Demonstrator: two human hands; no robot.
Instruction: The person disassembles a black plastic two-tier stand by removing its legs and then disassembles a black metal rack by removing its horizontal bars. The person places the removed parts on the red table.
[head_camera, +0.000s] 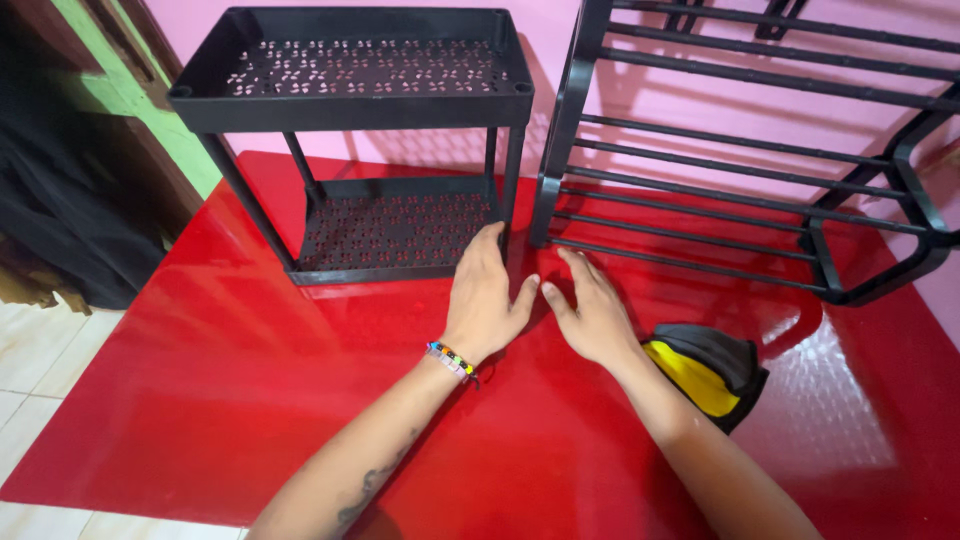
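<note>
My left hand lies flat on the red mat, fingers together, its fingertips touching the front right corner of a small black two-tier rack with perforated shelves. A beaded bracelet is on that wrist. My right hand rests palm down just to the right, fingers spread, pointing at the lower front corner of a larger black bar rack. The two thumbs nearly touch. Neither hand holds anything.
A black and yellow cloth bundle lies on the mat beside my right forearm. A pink wall stands behind both racks. Dark fabric hangs by a green door frame at left, over pale floor tiles.
</note>
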